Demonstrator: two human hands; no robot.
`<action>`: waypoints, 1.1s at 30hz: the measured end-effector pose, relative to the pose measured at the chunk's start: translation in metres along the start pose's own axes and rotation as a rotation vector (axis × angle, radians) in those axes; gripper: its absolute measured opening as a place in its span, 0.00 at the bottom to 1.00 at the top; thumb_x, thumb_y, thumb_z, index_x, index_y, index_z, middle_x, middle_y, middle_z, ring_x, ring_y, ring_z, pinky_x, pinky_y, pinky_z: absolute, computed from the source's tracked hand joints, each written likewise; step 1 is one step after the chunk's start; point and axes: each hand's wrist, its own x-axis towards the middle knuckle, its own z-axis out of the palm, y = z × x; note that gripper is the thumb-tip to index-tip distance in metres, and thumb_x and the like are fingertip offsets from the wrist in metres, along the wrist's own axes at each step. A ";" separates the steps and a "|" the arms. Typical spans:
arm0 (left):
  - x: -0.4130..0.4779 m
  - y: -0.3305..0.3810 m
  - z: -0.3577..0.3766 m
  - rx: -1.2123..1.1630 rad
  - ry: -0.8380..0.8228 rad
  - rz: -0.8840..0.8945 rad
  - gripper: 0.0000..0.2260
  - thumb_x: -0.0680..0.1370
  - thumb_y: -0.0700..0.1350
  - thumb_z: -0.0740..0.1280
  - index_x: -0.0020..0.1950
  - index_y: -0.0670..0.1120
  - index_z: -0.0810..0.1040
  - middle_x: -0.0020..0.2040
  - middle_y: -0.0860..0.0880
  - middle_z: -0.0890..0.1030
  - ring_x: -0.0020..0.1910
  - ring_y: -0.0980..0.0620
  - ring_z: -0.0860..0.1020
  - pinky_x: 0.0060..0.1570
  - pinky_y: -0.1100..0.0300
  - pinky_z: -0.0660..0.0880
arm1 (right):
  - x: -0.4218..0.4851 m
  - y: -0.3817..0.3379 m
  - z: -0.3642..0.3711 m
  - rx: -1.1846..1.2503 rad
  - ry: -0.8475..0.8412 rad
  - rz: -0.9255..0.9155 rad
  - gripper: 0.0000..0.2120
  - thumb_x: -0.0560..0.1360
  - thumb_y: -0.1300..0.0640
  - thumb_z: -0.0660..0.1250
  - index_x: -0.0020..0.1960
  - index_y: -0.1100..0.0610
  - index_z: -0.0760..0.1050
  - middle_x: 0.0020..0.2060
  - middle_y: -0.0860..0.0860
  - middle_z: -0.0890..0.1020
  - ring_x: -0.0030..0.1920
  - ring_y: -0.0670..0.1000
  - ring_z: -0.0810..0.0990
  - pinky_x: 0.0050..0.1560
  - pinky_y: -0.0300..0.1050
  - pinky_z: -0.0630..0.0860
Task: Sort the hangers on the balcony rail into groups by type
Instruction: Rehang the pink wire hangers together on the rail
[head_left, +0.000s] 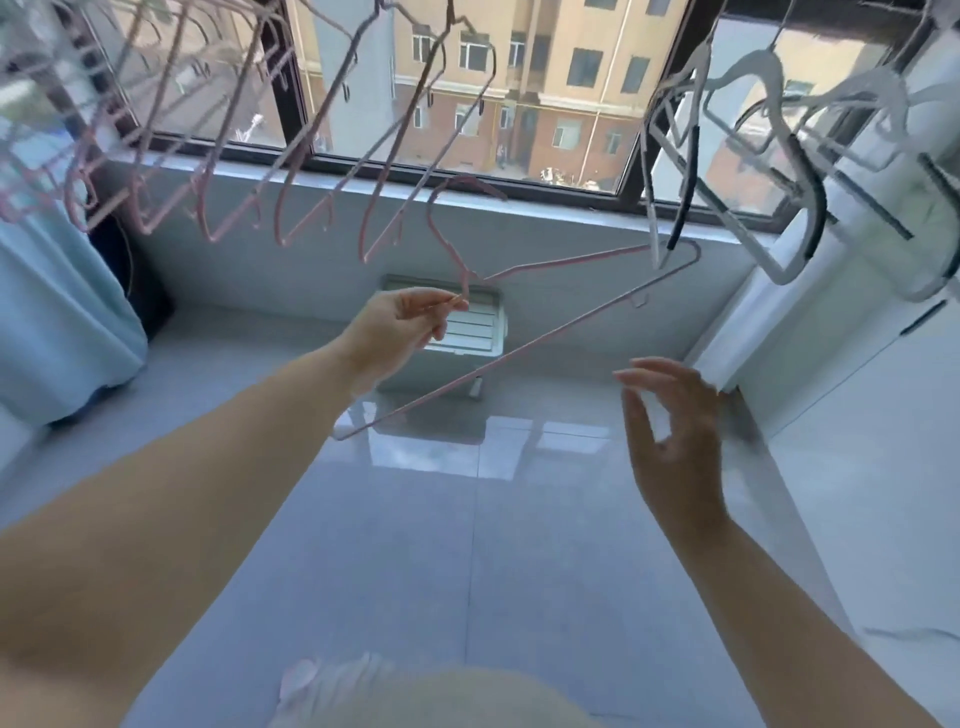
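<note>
Pinches one pink wire hanger (571, 321) between thumb and fingertips of the left hand (400, 332), at the neck just below the hook. Holds it in the air in front of the window (519, 104), tilted: hook curling upward above the hand, long lower bar running diagonally from low left to high right. Reaches with the far right corner into the lower ends of the white hangers (687, 176). Appears to touch the nearest one there, though mere overlap cannot be ruled out from this angle.

Right hand (675, 441): positioned below that right corner, apart from the bar, holding nothing. Fingers loosely spread, thumb and forefinger curved toward each other without meeting.

Upper left: a row of matching pink wire hangers (283, 228), hanging side by side, cut off at the hooks by the top edge of the view. Upper right: the white hangers, fitted with black grip sections, crowded and crossing one another, well apart from the pink row. Held hanger located between the two groups, with its hook end nearest the last of the pink row and its far corner at the white cluster.

Below: glossy grey tiled floor (467, 545). White louvred box (483, 332) standing on the floor against the low wall (545, 228) under the window, partly hidden behind the left hand. Pale blue fabric (62, 312) at the left edge. White cabinet (857, 389) at the right edge. Apartment blocks (571, 62) beyond the glass.
</note>
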 end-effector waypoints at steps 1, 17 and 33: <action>-0.001 0.000 0.004 -0.013 0.006 -0.010 0.10 0.79 0.38 0.58 0.51 0.46 0.79 0.27 0.55 0.72 0.27 0.59 0.66 0.30 0.72 0.65 | -0.005 -0.008 0.005 0.047 -0.079 0.006 0.09 0.75 0.56 0.61 0.48 0.58 0.79 0.48 0.48 0.77 0.53 0.46 0.73 0.59 0.31 0.64; 0.013 0.033 0.064 -0.084 0.155 -0.237 0.15 0.80 0.36 0.51 0.63 0.41 0.72 0.32 0.48 0.68 0.29 0.55 0.62 0.27 0.64 0.60 | -0.047 -0.093 0.086 0.502 -0.838 0.590 0.22 0.76 0.53 0.63 0.68 0.48 0.62 0.66 0.46 0.66 0.66 0.48 0.66 0.58 0.32 0.68; 0.013 0.140 0.077 -0.026 0.008 0.268 0.15 0.74 0.35 0.66 0.60 0.43 0.75 0.47 0.55 0.80 0.44 0.58 0.79 0.45 0.66 0.78 | 0.077 -0.096 0.003 0.241 -0.219 0.266 0.10 0.79 0.47 0.45 0.55 0.43 0.63 0.29 0.53 0.81 0.35 0.46 0.80 0.40 0.44 0.75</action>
